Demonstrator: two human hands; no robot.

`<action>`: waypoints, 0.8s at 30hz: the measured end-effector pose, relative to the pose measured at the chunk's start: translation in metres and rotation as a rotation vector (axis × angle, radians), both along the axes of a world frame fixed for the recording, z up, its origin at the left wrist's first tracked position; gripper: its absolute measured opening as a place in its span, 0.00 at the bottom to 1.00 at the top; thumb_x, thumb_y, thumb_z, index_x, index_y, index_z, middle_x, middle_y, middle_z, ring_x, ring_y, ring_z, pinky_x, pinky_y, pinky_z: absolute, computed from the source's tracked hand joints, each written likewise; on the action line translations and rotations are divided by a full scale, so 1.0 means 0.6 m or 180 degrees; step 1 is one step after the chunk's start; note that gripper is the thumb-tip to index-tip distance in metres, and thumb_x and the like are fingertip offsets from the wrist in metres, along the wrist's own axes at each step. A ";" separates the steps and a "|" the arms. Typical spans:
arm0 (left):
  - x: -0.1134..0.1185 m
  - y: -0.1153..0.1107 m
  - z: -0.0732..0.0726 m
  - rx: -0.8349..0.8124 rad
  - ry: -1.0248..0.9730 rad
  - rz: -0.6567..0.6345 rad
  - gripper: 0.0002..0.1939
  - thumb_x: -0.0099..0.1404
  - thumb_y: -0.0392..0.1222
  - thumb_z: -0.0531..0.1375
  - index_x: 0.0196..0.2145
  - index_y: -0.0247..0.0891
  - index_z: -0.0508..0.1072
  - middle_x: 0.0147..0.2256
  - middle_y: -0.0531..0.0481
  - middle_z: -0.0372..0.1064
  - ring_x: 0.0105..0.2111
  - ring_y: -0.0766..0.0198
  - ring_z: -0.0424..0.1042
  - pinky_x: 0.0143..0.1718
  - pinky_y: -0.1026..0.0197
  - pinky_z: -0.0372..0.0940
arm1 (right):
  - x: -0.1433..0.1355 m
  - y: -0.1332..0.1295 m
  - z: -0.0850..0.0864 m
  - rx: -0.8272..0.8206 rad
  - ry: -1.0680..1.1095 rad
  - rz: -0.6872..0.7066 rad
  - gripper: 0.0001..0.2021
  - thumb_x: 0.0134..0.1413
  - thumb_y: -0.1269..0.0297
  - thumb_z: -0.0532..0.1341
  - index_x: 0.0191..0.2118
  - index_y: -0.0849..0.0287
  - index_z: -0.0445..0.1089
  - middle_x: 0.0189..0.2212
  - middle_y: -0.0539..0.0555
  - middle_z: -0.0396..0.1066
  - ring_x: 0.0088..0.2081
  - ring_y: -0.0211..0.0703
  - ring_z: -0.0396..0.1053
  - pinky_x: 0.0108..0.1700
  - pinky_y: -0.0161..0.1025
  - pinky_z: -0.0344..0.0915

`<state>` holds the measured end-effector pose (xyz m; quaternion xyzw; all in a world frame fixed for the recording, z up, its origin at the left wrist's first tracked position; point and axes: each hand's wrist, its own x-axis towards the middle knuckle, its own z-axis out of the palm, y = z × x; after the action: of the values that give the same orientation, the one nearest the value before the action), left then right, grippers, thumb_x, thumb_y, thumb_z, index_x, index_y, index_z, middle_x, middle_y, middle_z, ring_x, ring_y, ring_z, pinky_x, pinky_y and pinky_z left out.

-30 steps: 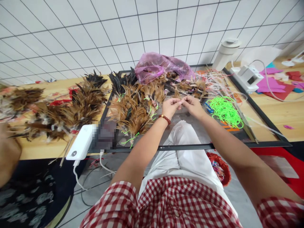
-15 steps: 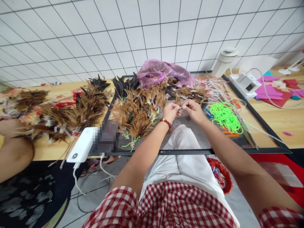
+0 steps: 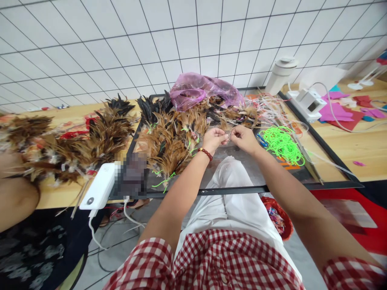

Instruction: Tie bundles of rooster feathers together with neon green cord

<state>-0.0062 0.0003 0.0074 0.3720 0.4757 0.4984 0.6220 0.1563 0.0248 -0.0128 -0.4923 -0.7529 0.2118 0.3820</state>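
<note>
My left hand [image 3: 214, 140], with a dark red bead bracelet [image 3: 206, 153] at its wrist, is closed in a pinch above the dark board. Just to its right my right hand [image 3: 243, 137] is pinched too, its fingertips a small gap away. Something tiny and pale shows between the fingertips, too small to name. Beyond the hands lie loose brown feathers [image 3: 222, 123] and a pink plastic bag [image 3: 208, 90]. Bunches of brown feathers [image 3: 173, 147], some tied with green cord, lie left of my left hand. Bright green elastic cord [image 3: 282, 146] is heaped right of my right hand.
A white power bank [image 3: 101, 186] and a blurred-out dark device [image 3: 130, 176] lie at the board's left edge. Pale strips [image 3: 267, 110], a white bottle [image 3: 280, 74] and a power strip [image 3: 306, 104] are at the right. A co-worker's arm [image 3: 18, 189] rests at far left.
My fingertips were together and now stand slightly apart, the right hand having drawn off a little. The whole view has shifted a bit, so things appear farther left.
</note>
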 end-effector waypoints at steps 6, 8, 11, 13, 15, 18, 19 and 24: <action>0.006 0.012 -0.026 0.0567 0.0508 0.0131 0.11 0.58 0.24 0.64 0.31 0.37 0.68 0.25 0.58 0.67 0.24 0.73 0.67 0.29 0.68 0.64 | 0.001 0.009 0.003 -0.0788 0.1006 -0.0320 0.09 0.46 0.58 0.63 0.32 0.57 0.73 0.25 0.50 0.73 0.25 0.38 0.62 0.32 0.38 0.59; 0.008 0.015 -0.033 0.0883 0.0692 0.0201 0.11 0.58 0.24 0.63 0.33 0.37 0.68 0.28 0.57 0.67 0.26 0.73 0.66 0.31 0.69 0.64 | -0.003 0.007 0.009 -0.1210 0.1669 -0.0208 0.15 0.47 0.51 0.66 0.35 0.57 0.73 0.29 0.51 0.76 0.23 0.35 0.62 0.28 0.36 0.57; 0.009 0.014 -0.034 0.1071 0.0721 0.0231 0.12 0.58 0.25 0.63 0.34 0.39 0.68 0.29 0.57 0.68 0.28 0.72 0.67 0.34 0.69 0.64 | -0.011 0.000 0.020 -0.1606 0.2151 0.0057 0.24 0.40 0.45 0.73 0.38 0.57 0.74 0.28 0.49 0.74 0.22 0.33 0.62 0.25 0.34 0.52; 0.010 0.011 -0.031 0.1070 0.0643 0.0204 0.13 0.57 0.24 0.63 0.35 0.39 0.67 0.28 0.58 0.68 0.28 0.72 0.68 0.34 0.69 0.64 | -0.016 -0.004 0.023 -0.1657 0.2224 0.0178 0.28 0.34 0.45 0.77 0.40 0.57 0.74 0.24 0.46 0.70 0.22 0.32 0.61 0.24 0.33 0.52; 0.011 0.009 -0.029 0.1046 0.0582 0.0161 0.15 0.56 0.24 0.64 0.35 0.39 0.66 0.27 0.59 0.68 0.27 0.72 0.68 0.34 0.69 0.64 | -0.019 -0.004 0.021 -0.1628 0.2246 0.0254 0.28 0.30 0.47 0.79 0.37 0.57 0.73 0.22 0.44 0.68 0.22 0.32 0.60 0.25 0.33 0.53; 0.013 0.009 -0.033 0.1019 0.0631 0.0161 0.17 0.55 0.24 0.65 0.37 0.40 0.66 0.27 0.60 0.69 0.27 0.72 0.69 0.34 0.68 0.64 | -0.021 -0.001 0.014 -0.1582 0.2247 0.0190 0.26 0.28 0.50 0.79 0.28 0.57 0.67 0.20 0.44 0.66 0.22 0.32 0.60 0.26 0.34 0.57; 0.013 0.010 -0.035 0.1039 0.0673 0.0206 0.17 0.55 0.25 0.65 0.38 0.40 0.66 0.27 0.60 0.70 0.27 0.72 0.70 0.34 0.68 0.65 | -0.022 0.000 0.012 -0.1585 0.2258 0.0150 0.25 0.28 0.50 0.79 0.27 0.56 0.66 0.19 0.44 0.65 0.22 0.32 0.60 0.27 0.34 0.58; 0.012 0.013 -0.041 0.1180 0.0914 0.0474 0.18 0.55 0.23 0.64 0.39 0.40 0.66 0.28 0.59 0.71 0.28 0.72 0.71 0.35 0.68 0.65 | -0.025 -0.004 0.013 -0.1858 0.2406 0.0113 0.20 0.30 0.57 0.76 0.30 0.57 0.70 0.20 0.46 0.68 0.23 0.34 0.63 0.28 0.35 0.62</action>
<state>0.0008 0.0079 -0.0171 0.5107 0.4858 0.5637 0.4306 0.1415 0.0222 -0.0051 -0.4545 -0.4786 0.5851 0.4712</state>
